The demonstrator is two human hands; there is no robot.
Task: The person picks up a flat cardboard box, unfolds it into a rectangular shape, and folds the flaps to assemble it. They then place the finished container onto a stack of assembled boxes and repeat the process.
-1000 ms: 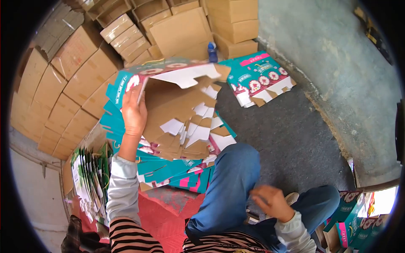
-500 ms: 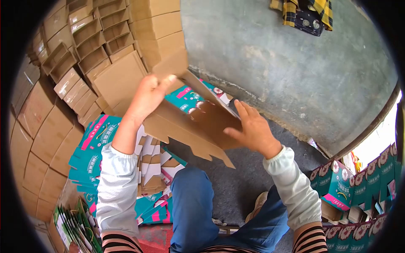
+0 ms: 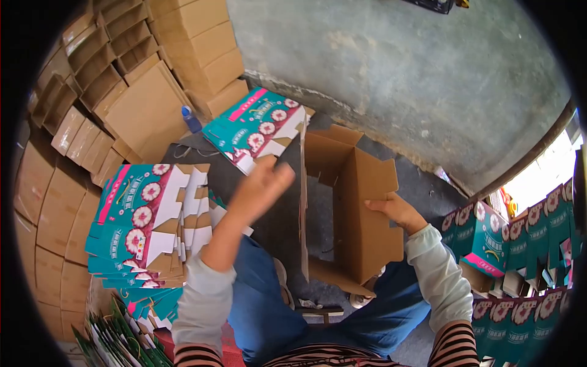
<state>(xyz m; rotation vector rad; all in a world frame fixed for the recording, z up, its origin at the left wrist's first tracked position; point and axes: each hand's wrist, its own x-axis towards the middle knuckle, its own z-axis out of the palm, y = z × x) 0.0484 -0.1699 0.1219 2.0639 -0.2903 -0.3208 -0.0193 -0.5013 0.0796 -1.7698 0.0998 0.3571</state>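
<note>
An open cardboard box (image 3: 373,214), brown inside, stands between my knees with its flaps spread, and the floor shows through it. My right hand (image 3: 397,211) grips its right wall, thumb inside. My left hand (image 3: 263,186) is to the left of the box, apart from it and blurred by motion, so its fingers are hard to read. Behind the left hand lies a stack of flat teal printed cartons (image 3: 254,125). Another pile of flat teal cartons (image 3: 137,208) is at my left.
Stacked brown boxes (image 3: 67,202) fill the left side. A blue bottle (image 3: 191,120) stands near the back stack. Assembled teal boxes (image 3: 489,244) line the right side. A grey wall (image 3: 391,79) rises behind. Green flat sheets (image 3: 116,336) are at lower left.
The box has been opened out, turned upright and brought nearer. My left hand has let go of it and moved down; my right hand now grips its right wall.
</note>
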